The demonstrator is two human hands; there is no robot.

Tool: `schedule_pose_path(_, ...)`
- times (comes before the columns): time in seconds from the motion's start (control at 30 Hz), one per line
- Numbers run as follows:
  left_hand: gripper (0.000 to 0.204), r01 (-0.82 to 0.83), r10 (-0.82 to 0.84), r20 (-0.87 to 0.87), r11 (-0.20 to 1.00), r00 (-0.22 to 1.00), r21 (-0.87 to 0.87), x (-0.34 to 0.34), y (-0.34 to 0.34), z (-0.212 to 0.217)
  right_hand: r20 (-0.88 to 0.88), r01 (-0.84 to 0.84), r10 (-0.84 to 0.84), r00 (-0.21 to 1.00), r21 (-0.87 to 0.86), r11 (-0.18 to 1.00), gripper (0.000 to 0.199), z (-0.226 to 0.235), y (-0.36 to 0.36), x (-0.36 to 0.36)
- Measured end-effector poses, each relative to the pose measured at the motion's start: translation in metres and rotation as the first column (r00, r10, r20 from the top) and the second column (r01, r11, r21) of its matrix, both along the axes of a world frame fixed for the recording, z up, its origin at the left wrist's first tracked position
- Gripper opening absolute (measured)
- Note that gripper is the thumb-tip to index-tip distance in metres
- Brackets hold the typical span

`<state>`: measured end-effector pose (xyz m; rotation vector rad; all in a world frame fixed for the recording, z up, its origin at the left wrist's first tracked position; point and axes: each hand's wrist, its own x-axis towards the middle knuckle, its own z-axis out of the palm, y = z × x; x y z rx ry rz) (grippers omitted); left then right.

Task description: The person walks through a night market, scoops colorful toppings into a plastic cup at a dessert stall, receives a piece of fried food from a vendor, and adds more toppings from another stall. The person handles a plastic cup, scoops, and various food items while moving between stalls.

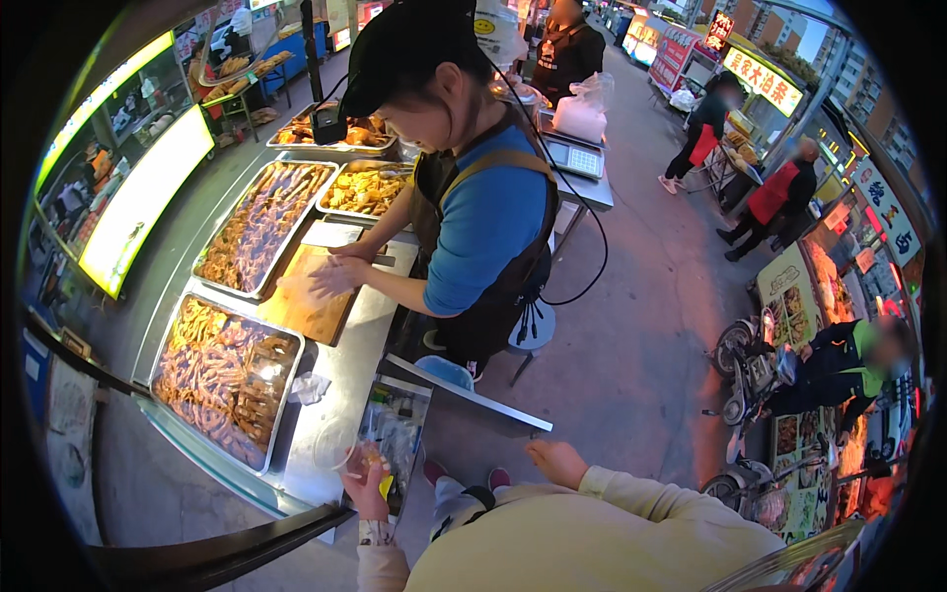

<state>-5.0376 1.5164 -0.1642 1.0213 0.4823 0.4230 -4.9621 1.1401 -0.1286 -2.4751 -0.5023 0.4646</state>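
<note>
My left hand (366, 485) is at the near end of the metal counter (330, 400), fingers bent together around something small I cannot make out. A bit of yellow shows beside the palm. Next to the fingertips is a clear round plastic container (333, 446); whether they touch it is unclear. My right hand (556, 462) is held in front of my body as a loose fist, with nothing visible in it. Just beyond it is the corner of a grey metal panel (473, 400). An open compartment with plastic bags (395, 424) lies between my hands.
A co-worker in blue sleeves (488, 237) has both hands (345, 266) over a wooden cutting board (301, 301). Metal trays (296, 380) of cooked meat line the counter. A scale (575, 160) stands behind. Parked motorbikes (740, 375), stalls and people are at right.
</note>
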Motion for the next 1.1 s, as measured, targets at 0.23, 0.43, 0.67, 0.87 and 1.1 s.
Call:
schedule_pose_path(0.23, 0.072, 0.034, -0.051, 0.123, 0.990, 0.991, 0.135, 0.010, -0.009, 0.068, -0.055, -0.143, 0.142, 0.988, -0.012, 0.990, 0.031, 0.001, 0.000, -0.001)
schedule_pose_path(0.43, 0.072, 0.090, -0.112, 0.187, 0.989, 0.976, 0.121, 0.004, -0.024, 0.088, 0.018, -0.257, 0.257, 0.966, 0.016, 0.966, 0.033, 0.000, 0.013, 0.011)
schedule_pose_path(0.67, 0.101, 0.173, -0.178, 0.220, 0.984, 0.959, 0.045, 0.006, -0.035, 0.110, -0.014, -0.247, 0.247, 0.969, 0.035, 0.968, 0.033, 0.001, 0.015, 0.025)
schedule_pose_path(0.87, 0.105, 0.301, -0.296, 0.219, 0.954, 0.930, 0.014, 0.015, -0.035, 0.111, -0.094, -0.216, 0.213, 0.972, -0.017, 0.976, 0.034, 0.014, 0.020, 0.034)
schedule_pose_path(1.1, 0.108, 0.445, -0.409, 0.270, 0.891, 0.872, -0.087, 0.022, -0.045, 0.105, -0.017, -0.242, 0.243, 0.970, 0.064, 0.968, 0.036, -0.010, 0.013, 0.040)
